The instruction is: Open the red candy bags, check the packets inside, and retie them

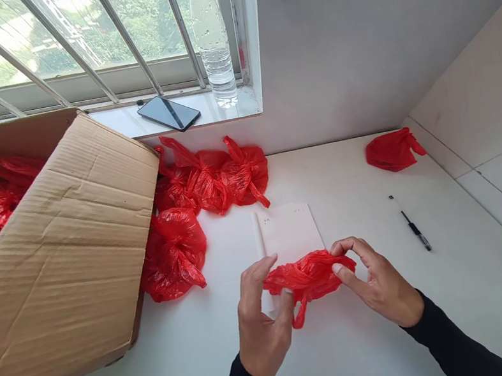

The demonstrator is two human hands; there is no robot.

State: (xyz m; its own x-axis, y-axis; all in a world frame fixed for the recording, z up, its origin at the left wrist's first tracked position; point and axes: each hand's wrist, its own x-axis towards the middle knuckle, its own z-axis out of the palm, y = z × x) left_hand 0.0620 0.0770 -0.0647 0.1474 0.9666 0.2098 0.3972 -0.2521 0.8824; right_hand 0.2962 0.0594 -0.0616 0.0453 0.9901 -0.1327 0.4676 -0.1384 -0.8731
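Note:
A crumpled red plastic bag (312,275) lies over the near end of a flat white rectangular thing (290,229) on the white table. My right hand (379,285) pinches the bag's right end between thumb and fingers. At the bag's left end, my left hand (262,322) is open, thumb and index finger spread around the edge; whether they touch it I cannot tell. A loop of the red plastic hangs toward me. Whatever the bag contains is hidden.
Several knotted red bags (211,182) sit by the wall, beside a cardboard box (71,245) with more red bags inside. A small red bundle (393,151) and a pen (414,227) lie right. A phone (170,113) and water bottle (213,45) occupy the windowsill.

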